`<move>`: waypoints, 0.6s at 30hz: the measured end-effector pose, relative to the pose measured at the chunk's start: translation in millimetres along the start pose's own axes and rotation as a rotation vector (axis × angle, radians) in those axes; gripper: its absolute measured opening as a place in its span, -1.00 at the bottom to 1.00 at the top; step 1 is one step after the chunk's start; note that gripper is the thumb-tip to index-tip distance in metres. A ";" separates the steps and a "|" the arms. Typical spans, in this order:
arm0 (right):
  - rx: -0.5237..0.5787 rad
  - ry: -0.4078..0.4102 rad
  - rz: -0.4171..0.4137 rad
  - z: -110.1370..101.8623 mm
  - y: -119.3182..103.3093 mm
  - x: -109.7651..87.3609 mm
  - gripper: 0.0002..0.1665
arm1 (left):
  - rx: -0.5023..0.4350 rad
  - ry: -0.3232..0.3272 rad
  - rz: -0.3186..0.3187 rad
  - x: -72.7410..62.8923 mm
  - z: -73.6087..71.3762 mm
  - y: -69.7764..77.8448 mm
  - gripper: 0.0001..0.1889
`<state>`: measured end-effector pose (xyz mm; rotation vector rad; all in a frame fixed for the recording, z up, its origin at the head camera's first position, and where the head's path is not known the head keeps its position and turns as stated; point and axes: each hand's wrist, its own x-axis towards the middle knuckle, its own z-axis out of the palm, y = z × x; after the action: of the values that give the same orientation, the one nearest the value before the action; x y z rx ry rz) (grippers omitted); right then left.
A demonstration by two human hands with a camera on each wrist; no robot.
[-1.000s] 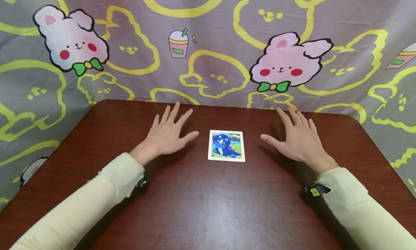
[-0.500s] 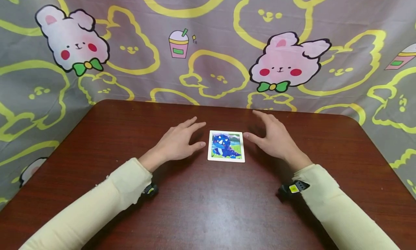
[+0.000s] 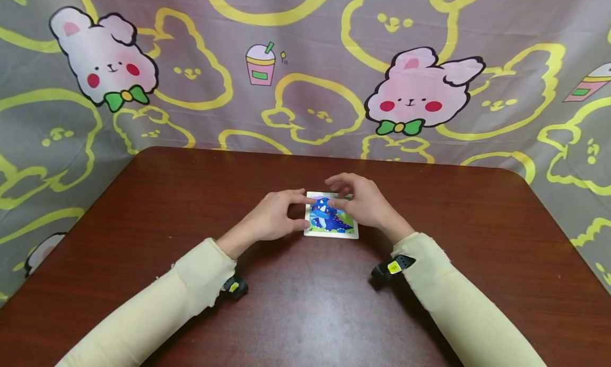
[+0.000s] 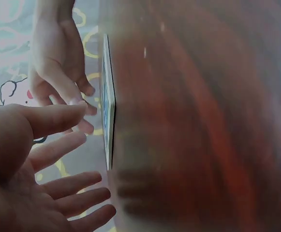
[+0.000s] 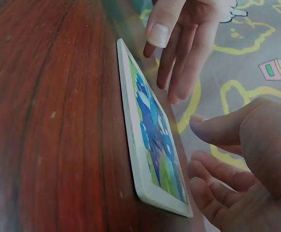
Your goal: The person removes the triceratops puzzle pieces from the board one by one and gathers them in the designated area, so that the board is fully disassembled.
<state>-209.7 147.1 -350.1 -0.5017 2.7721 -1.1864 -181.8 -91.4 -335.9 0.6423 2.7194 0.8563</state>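
Note:
A flat square picture board (image 3: 332,225) with a white border and a blue cartoon dinosaur lies in the middle of the table. My left hand (image 3: 273,216) is at its left side, with thumb and forefinger tips reaching over the left border. From the right, my right hand (image 3: 366,202) hovers over the board's upper right part, its fingers loosely bent. In the right wrist view, a gap shows between the right hand's fingers (image 5: 213,169) and the board's face. The left wrist view shows the board edge-on, and the left fingers (image 4: 77,186) are spread and hold nothing.
The dark brown wooden table (image 3: 305,303) has rounded far corners. A grey curtain (image 3: 305,49) printed with rabbits and yellow outlines hangs right behind its far edge. Black straps with small devices (image 3: 235,287) sit at both wrists below the pale sleeves.
Both hands have moved inward from either side of the board until they overlap it. Their fingers, spread wide a second ago, are now more bent. The board has stayed in place.

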 end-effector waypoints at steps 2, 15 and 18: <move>0.013 -0.013 -0.004 3.7 -0.2 3.3 -0.49 | -0.041 -0.008 -0.030 0.5 1.6 0.3 -0.47; -0.048 -0.080 0.027 18.4 -4.1 16.7 -0.67 | 0.014 -0.108 -0.070 2.6 1.5 1.4 -0.48; -0.059 -0.095 0.044 18.4 -5.3 17.4 -0.69 | 0.054 -0.124 -0.070 2.7 1.6 2.3 -0.49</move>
<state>-220.9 125.3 -358.3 -0.4867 2.7294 -1.0470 -182.8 -87.7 -336.1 0.5863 2.6441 0.7051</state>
